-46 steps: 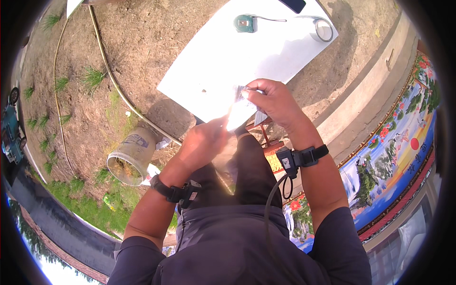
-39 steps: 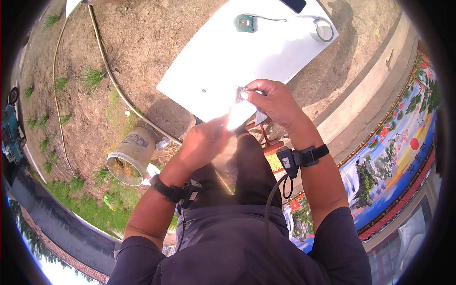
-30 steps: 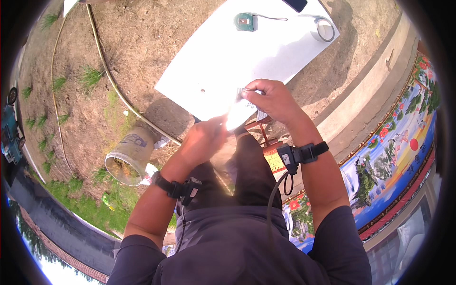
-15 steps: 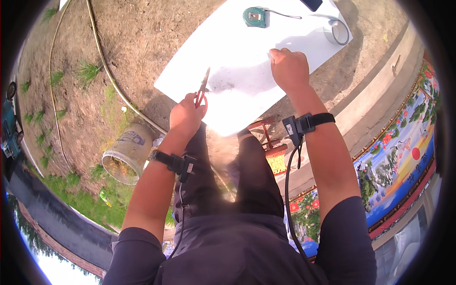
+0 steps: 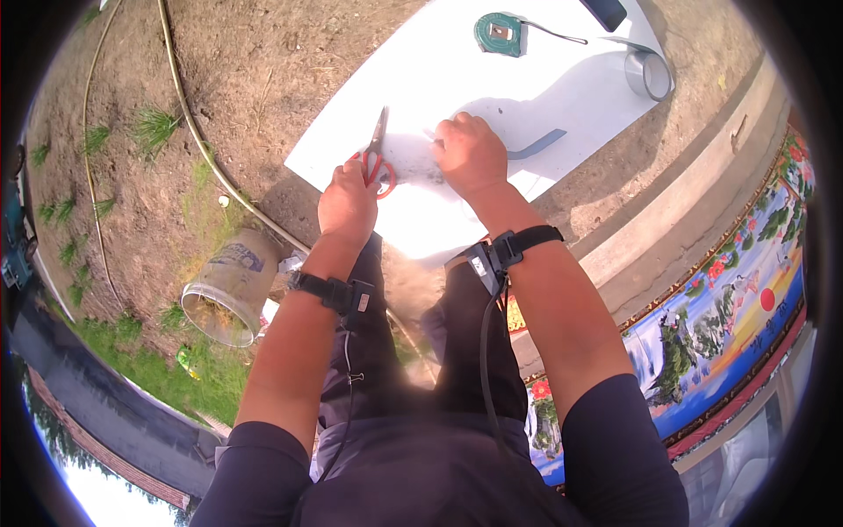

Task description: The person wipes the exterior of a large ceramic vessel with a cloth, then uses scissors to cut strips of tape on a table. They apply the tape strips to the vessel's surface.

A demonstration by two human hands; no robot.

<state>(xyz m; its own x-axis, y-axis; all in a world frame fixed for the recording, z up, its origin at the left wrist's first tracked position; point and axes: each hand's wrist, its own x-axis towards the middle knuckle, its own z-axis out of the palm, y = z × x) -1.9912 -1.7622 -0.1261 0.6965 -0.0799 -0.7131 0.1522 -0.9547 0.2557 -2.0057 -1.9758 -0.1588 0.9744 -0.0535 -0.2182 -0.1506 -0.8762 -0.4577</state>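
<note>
- Basically, head view, one view only: left hand [image 5: 348, 198] is wrapped around the red handles of the scissors [image 5: 378, 140]; blades look together, pointing ahead of it, over the white worktop [image 5: 421, 228].
- Just right of the scissors, the right hand [image 5: 470, 151] is curled low over the worktop, fingertips bunched; can't tell if it pinches anything.
- From the right hand's right side a grey strip [image 5: 538, 144] runs out along the worktop; contact with the hand not confirmable.
- Handling, my call: blade tips should stay angled clear of the right hand, scissors gripped firmly. Strip looks thin; best to touch it by one end and avoid folding it.
- Surface: dark specks [image 5: 430, 169] between the hands, glare near the left hand. Well ahead of the right hand: green tape measure [image 5: 499, 33], dark flat device [image 5: 604, 12]; ahead and right, grey tape roll [image 5: 648, 75].
- Room: outdoors. Left of the left hand, dirt [image 5: 263, 53], pale hose [image 5: 180, 88], and nearer the wearer, a bucket [image 5: 235, 272]. Right of the right hand, concrete kerb [image 5: 680, 198]; beyond it, painted panel [image 5: 711, 325].
</note>
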